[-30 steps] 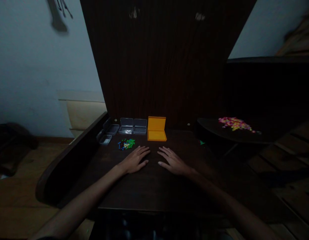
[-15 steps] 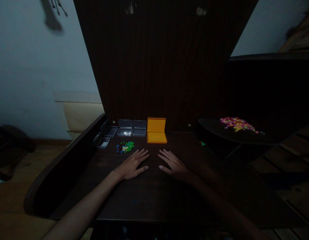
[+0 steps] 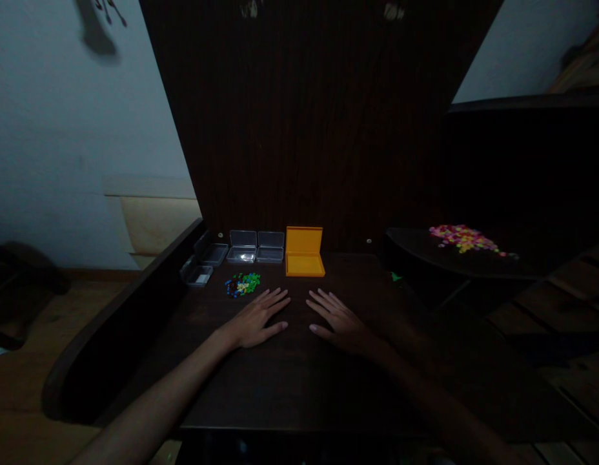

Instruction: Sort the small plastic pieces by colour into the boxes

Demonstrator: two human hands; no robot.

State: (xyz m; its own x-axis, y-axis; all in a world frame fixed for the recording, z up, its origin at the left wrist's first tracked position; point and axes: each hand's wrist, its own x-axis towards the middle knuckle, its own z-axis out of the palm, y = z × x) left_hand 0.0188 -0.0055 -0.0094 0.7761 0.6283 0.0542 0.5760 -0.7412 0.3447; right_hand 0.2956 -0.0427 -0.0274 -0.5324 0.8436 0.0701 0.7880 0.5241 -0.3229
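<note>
My left hand [image 3: 257,321] lies palm down on the dark wooden table [image 3: 280,387], fingers stretched out and holding nothing. Just beyond its fingers is a small pile of beads or similar bits [image 3: 243,284] in green, blue, dark red and pale yellow. My right hand [image 3: 339,321] rests flat opposite, also with fingers spread and nothing in them. Past both hands stands an orange box [image 3: 304,265] with its lid raised, and no contents show in it. Left of it are clear plastic boxes [image 3: 270,254] with lifted lids, several in all; one at the far left [image 3: 201,278] has something whitish in it.
A heap of pink, red and yellow small pieces [image 3: 464,239] lies on a curved side shelf [image 3: 416,248] to the right. A small green object [image 3: 396,277] is by the table's right edge. A raised wooden side [image 3: 130,316] bounds the left, and a tall dark panel [image 3: 304,129] the back.
Both hands stay in place on the table. Only the camera view has shifted slightly.
</note>
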